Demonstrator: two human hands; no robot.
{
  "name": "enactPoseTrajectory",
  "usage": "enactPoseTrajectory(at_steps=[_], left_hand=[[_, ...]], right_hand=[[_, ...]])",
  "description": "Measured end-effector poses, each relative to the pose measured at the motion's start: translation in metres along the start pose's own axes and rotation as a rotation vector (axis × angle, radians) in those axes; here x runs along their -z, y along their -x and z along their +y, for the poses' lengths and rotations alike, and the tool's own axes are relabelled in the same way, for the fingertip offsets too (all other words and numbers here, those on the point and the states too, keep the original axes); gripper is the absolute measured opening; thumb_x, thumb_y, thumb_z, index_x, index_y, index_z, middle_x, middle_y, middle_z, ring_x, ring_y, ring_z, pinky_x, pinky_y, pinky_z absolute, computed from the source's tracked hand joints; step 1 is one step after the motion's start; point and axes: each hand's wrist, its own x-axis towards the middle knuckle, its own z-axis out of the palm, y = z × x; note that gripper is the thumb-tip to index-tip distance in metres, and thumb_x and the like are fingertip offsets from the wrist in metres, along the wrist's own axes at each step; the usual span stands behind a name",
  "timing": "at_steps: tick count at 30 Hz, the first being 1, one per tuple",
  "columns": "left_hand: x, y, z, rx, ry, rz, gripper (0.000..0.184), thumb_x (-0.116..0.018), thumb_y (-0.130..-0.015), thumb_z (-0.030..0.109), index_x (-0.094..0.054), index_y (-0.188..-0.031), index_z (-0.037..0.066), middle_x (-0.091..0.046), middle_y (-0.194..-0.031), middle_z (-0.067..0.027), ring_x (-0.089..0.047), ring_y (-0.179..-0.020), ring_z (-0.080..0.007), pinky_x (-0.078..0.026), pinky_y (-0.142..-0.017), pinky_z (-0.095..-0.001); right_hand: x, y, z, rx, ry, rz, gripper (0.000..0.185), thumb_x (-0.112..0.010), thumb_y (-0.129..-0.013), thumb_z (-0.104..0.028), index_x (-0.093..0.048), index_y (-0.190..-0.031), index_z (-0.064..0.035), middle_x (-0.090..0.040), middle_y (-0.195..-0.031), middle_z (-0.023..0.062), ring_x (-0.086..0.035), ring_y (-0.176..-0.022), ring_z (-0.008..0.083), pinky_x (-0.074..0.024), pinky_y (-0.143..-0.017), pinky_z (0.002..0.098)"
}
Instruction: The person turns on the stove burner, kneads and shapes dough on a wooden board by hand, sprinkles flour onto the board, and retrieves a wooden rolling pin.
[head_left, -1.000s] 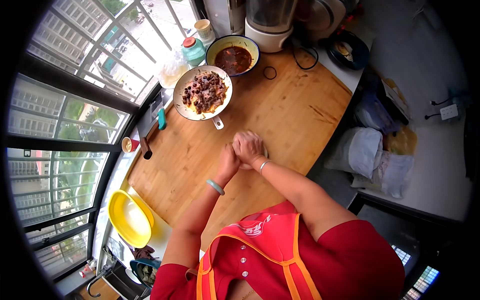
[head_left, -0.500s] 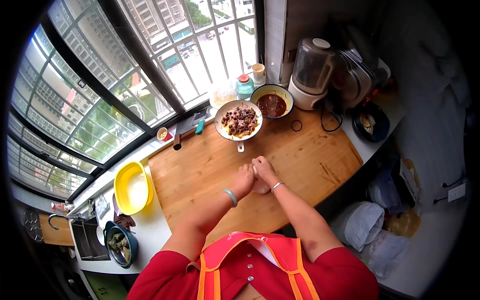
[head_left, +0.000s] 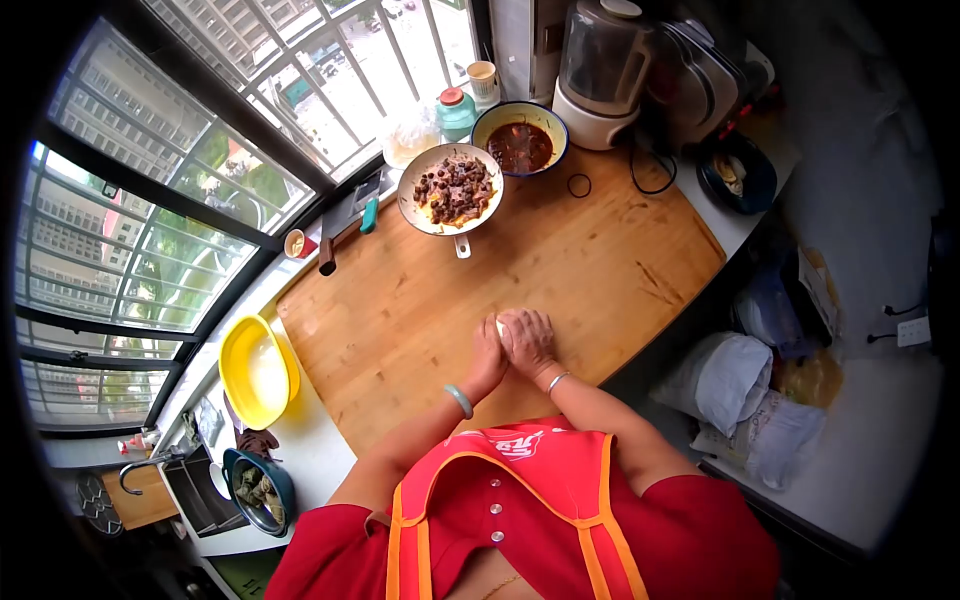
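Note:
Both hands meet over a pale lump of dough (head_left: 501, 327) on the wooden board (head_left: 380, 330). Only a small whitish bit of it shows between the fingers. My left hand (head_left: 486, 360), with a jade-coloured bangle at the wrist, presses on its left side with the fingers together. From the right, my right hand (head_left: 529, 338), with a silver bangle, curls over the top and hides most of it. Beyond the hands stands a white pan (head_left: 408, 200) of dark diced filling, its short handle pointing toward me. Beside that pan is an enamel bowl (head_left: 560, 130) of dark red sauce.
A cleaver (head_left: 342, 238) and a teal-handled tool (head_left: 370, 216) lie at the board's far-left edge. A yellow basin (head_left: 285, 365) and a dark bowl of green leafy bundles (head_left: 262, 500) stand left. A blender (head_left: 600, 70) and black cord (head_left: 655, 185) are back right.
My right hand has spread further over the dough, which is now mostly covered. My left hand is lower beside it. The view has shifted, and the pan and bowl appear higher and further left.

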Motion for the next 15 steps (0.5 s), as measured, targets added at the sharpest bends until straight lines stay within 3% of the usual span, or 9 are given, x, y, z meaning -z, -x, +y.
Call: enactPoseTrajectory(at_steps=[4, 7, 11, 13, 15], left_hand=[[-0.001, -0.035, -0.013, 0.02, -0.036, 0.026, 0.046, -0.052, -0.072, 0.0, -0.038, -0.115, -0.008, -0.043, -0.105, -0.0276, -0.041, -0.096, -0.0425, -0.036, -0.085, -0.0438], [0.003, -0.057, -0.019, 0.007, -0.091, -0.028, 0.041, -0.054, -0.068, 0.0, -0.043, -0.107, -0.007, -0.048, -0.097, -0.0249, -0.041, -0.089, -0.0413, -0.037, -0.077, -0.0461], [0.009, -0.073, -0.013, 0.036, -0.172, -0.139, 0.039, -0.055, -0.067, 0.002, -0.046, -0.105, -0.005, -0.048, -0.094, -0.0249, -0.043, -0.087, -0.0413, -0.037, -0.075, -0.0467], [0.014, -0.08, -0.008, 0.158, -0.125, -0.187, 0.034, -0.058, -0.073, 0.003, -0.041, -0.102, -0.005, -0.048, -0.101, -0.0219, -0.046, -0.092, -0.0342, -0.04, -0.08, -0.039], [0.011, -0.085, -0.011, 0.191, 0.042, -0.181, 0.034, -0.059, -0.075, 0.006, -0.041, -0.101, -0.005, -0.048, -0.101, -0.0211, -0.048, -0.093, -0.031, -0.042, -0.08, -0.0369]], right_hand=[[-0.022, -0.033, 0.022, -0.028, -0.057, -0.001, 0.014, -0.047, -0.081, -0.021, -0.054, -0.085, -0.0099, -0.057, -0.083, 0.0071, -0.054, -0.078, 0.0261, -0.0404, -0.071, 0.0386], [-0.032, -0.05, 0.033, -0.153, -0.089, -0.058, 0.015, -0.048, -0.078, -0.022, -0.053, -0.069, -0.011, -0.057, -0.072, 0.0063, -0.055, -0.071, 0.0259, -0.0435, -0.065, 0.0387], [-0.034, -0.068, 0.042, -0.201, -0.156, -0.132, 0.017, -0.046, -0.078, -0.02, -0.055, -0.072, -0.0076, -0.059, -0.071, 0.01, -0.056, -0.067, 0.0301, -0.0439, -0.063, 0.0408], [-0.029, -0.083, 0.043, -0.52, -0.153, -0.492, 0.02, -0.049, -0.079, -0.027, -0.056, -0.078, -0.0082, -0.06, -0.079, 0.0095, -0.057, -0.078, 0.0306, -0.0461, -0.068, 0.0413], [-0.077, -0.061, 0.083, -0.394, -0.359, -0.621, 0.024, -0.05, -0.08, -0.03, -0.057, -0.083, -0.0078, -0.06, -0.086, 0.0113, -0.057, -0.082, 0.0309, -0.0461, -0.072, 0.0399]])
